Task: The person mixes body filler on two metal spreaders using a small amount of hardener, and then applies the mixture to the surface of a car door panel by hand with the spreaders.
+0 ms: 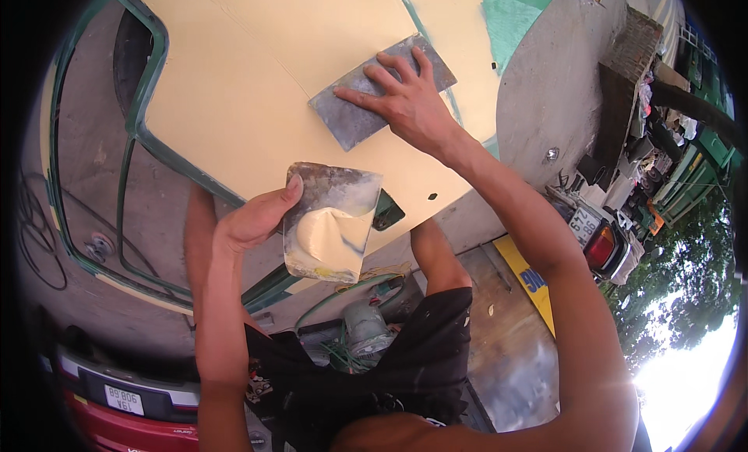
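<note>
My left hand [261,218] grips a flat putty board [323,185] by its left edge, thumb on top. A smooth mound of cream putty [315,234] lies on the board. My right hand [417,101] holds a wide grey putty spreader [347,121], its fingers spread across the blade; its thumb is hidden. The spreader lies against a cream-coated car door [226,86] with green showing along its edges. An oblong cut-out [388,210] in the door sits just right of the board.
The door's green window frame [148,132] is at the left. Below stand a grey bucket [366,327] and a green hose [323,304] between my legs. A red vehicle [109,413] is at lower left. A motorbike tail light [600,245] and piled clutter [670,140] lie at right.
</note>
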Demonstrator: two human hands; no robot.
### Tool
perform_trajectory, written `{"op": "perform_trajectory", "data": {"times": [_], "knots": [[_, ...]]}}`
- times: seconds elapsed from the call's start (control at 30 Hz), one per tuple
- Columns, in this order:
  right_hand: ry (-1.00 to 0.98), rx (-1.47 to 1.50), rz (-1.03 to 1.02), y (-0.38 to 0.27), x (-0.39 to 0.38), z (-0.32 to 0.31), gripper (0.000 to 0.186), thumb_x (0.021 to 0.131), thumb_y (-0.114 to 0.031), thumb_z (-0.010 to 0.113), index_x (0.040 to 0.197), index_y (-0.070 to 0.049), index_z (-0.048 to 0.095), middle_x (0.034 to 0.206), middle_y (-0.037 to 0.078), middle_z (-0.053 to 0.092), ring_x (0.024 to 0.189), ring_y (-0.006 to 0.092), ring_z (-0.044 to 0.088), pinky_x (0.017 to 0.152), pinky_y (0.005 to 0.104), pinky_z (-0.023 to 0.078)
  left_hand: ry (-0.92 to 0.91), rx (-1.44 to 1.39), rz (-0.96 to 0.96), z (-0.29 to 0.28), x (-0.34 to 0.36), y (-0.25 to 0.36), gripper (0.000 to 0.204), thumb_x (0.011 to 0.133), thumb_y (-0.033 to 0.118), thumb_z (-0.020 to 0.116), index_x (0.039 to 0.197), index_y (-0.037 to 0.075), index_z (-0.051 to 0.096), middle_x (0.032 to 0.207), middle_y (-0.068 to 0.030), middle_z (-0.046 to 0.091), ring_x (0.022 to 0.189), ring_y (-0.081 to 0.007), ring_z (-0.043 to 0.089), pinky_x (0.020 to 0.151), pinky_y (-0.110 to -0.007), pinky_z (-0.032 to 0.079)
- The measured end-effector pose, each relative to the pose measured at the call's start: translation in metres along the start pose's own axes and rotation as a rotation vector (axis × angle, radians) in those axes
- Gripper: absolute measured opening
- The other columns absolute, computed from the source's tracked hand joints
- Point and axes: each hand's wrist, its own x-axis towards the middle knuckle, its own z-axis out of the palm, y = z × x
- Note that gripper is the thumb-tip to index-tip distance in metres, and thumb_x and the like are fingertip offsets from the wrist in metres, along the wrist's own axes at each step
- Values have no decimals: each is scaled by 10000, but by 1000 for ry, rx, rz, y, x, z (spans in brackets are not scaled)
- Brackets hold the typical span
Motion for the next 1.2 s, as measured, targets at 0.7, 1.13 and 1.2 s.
{"op": "perform_trajectory", "data": {"times": [0.7, 1.13, 1.2], "knots": [[-467, 94, 55, -32, -208, 30, 657, 822, -121, 577, 1400, -401, 437, 1318, 77, 461, 1316, 307, 361, 1069, 671, 207, 281, -230, 305, -31, 11, 17, 601, 1020, 485, 310, 1430, 48, 340, 1411, -89, 455, 1299, -219, 436, 1086, -374, 359], [220, -132, -148, 13, 324, -119, 665, 810, 69, 489, 1311, -361, 572, 1157, 74, 539, 1091, 265, 481, 935, 444, 362, 130, 70, 57, -79, -43, 38, 952, 893, 751, 276, 1428, -35, 333, 1361, -136, 484, 1194, -206, 513, 958, -347, 449], [254, -137, -169, 10, 402, -129, 638, 842, 35, 488, 1305, -397, 567, 1163, 67, 545, 1094, 264, 487, 924, 460, 374, 56, 19, 110, -85, -45, 48, 931, 899, 723, 333, 1464, -14, 267, 1455, -127, 372, 1289, -218, 415, 1063, -339, 358]]}}
